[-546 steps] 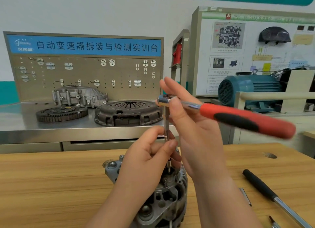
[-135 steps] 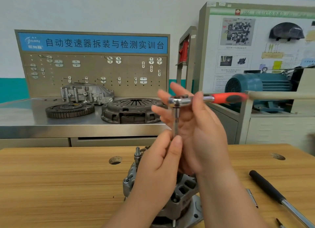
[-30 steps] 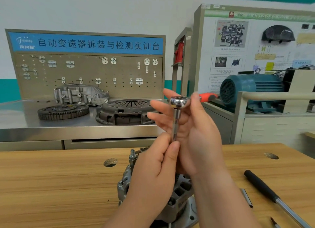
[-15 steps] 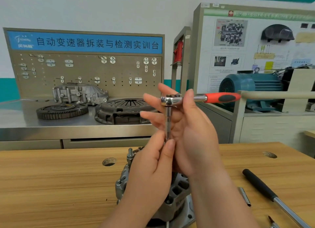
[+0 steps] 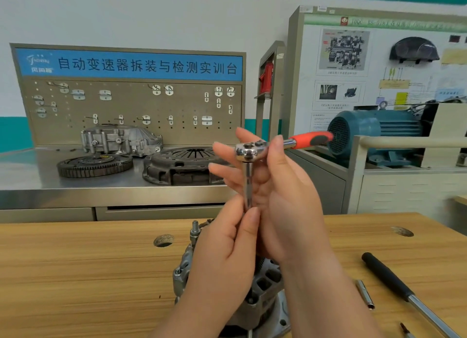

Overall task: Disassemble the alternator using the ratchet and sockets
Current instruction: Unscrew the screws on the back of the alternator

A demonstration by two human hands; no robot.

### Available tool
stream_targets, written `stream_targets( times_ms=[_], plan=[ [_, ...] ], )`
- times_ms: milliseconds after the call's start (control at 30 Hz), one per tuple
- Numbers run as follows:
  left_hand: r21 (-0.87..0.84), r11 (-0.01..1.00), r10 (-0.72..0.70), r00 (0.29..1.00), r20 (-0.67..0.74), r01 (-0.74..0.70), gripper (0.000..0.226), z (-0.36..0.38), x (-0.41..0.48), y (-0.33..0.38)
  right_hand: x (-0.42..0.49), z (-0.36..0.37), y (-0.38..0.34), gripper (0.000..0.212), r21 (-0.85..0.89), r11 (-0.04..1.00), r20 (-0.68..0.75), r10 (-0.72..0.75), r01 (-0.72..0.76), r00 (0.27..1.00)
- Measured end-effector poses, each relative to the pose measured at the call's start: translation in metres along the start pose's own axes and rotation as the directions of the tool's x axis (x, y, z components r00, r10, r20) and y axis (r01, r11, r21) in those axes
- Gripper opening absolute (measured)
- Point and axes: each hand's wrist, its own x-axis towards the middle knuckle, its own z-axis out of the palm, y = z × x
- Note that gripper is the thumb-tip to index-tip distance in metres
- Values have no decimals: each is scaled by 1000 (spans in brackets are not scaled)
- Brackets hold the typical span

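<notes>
Chrome shines on the rounded head of the ratchet (image 5: pixel 250 152); its red-and-black rubbery handle points to the far right. A slim steel extension bar (image 5: pixel 248 183) drops straight down from the head toward the alternator (image 5: pixel 264 284). This ribbed grey cast-metal body stands at the near edge of the wooden table (image 5: pixel 75 274), and both wrists hide much of it, including where the bar meets it.

The left hand (image 5: pixel 227 257) pinches the bar's lower end between thumb and curled fingers. The right hand (image 5: pixel 280 201) keeps its fingers nearly straight behind the head and nips the ratchet's neck with the thumb.

A black-handled tool (image 5: pixel 389 277) and a short metal tube (image 5: pixel 365 297) lie to the right. On the far steel bench (image 5: pixel 25 178) sit a toothed ring (image 5: pixel 94 164), a round clutch plate (image 5: pixel 182 167) and a cast housing (image 5: pixel 118 140).
</notes>
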Motion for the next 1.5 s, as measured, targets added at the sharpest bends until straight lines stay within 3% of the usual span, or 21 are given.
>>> stream_targets(
  times_ms=[167,300,400,567,633,767,867,933,1100,1200,1367,1500],
  plan=[
    [12,999,-37,998,-59,37,22,4,2,1,0,-3,-1,29,-99,976,24,-192,194,981],
    [-30,1000,-8,999,-31,7,26,2,0,-1,1,-3,-1,40,63,997,42,-54,51,998],
    [-19,999,38,999,16,-38,26,1,-1,-2,1,-3,2,48,29,999,28,42,-43,999],
    [19,1000,7,1000,-21,-7,17,2,0,-2,2,-6,-1,28,-36,989,27,-141,142,990],
    [16,1000,-1,999,-34,2,17,4,0,-2,2,-5,-1,29,-73,979,62,-186,190,981],
    [-29,1000,-2,999,-46,1,25,2,-2,-2,1,-2,1,39,63,996,46,-72,69,996],
    [-4,999,39,999,16,-39,23,1,-2,-2,1,-3,2,52,32,998,9,55,-55,998],
    [25,999,34,999,6,-34,21,0,-1,-2,2,-3,2,50,9,1000,-8,26,-26,1000],
    [-15,999,-46,999,-22,46,8,3,0,-2,1,-6,1,25,-87,974,26,-206,208,978],
    [-21,1000,-16,999,-37,15,14,2,-1,-2,1,-4,3,32,-24,986,30,-167,168,985],
    [-38,999,-20,1000,8,20,27,0,-1,-1,2,-4,1,51,18,999,-3,32,-32,999],
    [-45,998,-50,998,-27,49,11,1,0,0,2,-5,1,35,-70,995,15,-74,75,997]
  ],
)
